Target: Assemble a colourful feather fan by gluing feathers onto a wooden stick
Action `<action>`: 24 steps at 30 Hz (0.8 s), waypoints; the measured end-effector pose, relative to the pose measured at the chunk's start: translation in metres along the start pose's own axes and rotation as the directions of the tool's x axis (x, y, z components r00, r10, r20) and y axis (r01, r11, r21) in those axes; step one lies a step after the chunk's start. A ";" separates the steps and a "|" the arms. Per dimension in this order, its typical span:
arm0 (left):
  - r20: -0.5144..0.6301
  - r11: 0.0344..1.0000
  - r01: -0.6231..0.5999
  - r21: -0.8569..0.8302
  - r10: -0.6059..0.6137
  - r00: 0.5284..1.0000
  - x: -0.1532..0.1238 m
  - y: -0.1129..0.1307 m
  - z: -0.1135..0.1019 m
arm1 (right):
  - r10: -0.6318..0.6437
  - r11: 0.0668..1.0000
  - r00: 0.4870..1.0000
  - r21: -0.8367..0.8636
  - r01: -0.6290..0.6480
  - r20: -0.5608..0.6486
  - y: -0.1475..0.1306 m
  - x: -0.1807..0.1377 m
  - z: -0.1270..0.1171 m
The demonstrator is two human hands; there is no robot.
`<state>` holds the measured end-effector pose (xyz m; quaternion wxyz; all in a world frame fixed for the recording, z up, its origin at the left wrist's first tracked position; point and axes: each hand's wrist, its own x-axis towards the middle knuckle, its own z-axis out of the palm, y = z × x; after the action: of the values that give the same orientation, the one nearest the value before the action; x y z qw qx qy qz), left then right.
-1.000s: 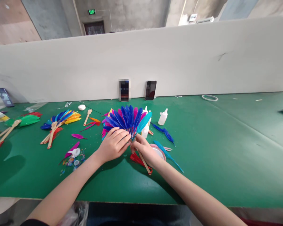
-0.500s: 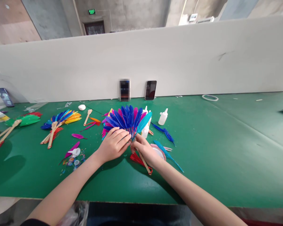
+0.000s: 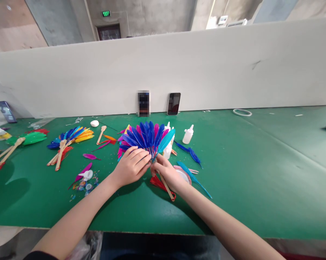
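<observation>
A feather fan (image 3: pixel 148 135) with blue, magenta and turquoise feathers spreads out above the green table, between my two hands. Its wooden handle (image 3: pixel 166 186) slants down to the right, with a red tassel (image 3: pixel 158 182) beside it. My right hand (image 3: pixel 165 172) is closed around the base of the fan where the feathers meet the handle. From the left, my left hand (image 3: pixel 133 164) presses its fingers together against the lower feathers; the fingertips meet the feather roots. What lies under those fingers is hidden. White glue bottles (image 3: pixel 167 150) stand partly behind the fan.
Right of the fan are another white bottle (image 3: pixel 188 134), a blue feather (image 3: pixel 191 153), a turquoise feather (image 3: pixel 194 178) and a round lid (image 3: pixel 183 176). To the left lie another feather fan (image 3: pixel 71 139), a green one (image 3: pixel 34 138) and sequins (image 3: pixel 84 186). Phones (image 3: pixel 174 104) lean against the white partition.
</observation>
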<state>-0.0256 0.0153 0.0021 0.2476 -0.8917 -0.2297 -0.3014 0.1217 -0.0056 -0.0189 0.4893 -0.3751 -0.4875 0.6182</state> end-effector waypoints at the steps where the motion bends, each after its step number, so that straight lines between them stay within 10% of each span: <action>1: 0.000 1.000 0.000 0.000 0.000 1.000 0.000 0.000 0.000 | -0.003 1.000 1.000 -0.002 0.003 0.002 0.000 0.000 0.000; 24: -0.069 0.997 -0.001 -0.082 -0.005 0.998 -0.003 0.004 -0.003 | 0.015 0.976 0.990 0.216 0.016 -0.139 -0.001 0.002 -0.004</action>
<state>-0.0269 0.0094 0.0008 0.2185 -0.8899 -0.2092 -0.3416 0.1250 -0.0025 -0.0188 0.5604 -0.3619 -0.3819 0.6396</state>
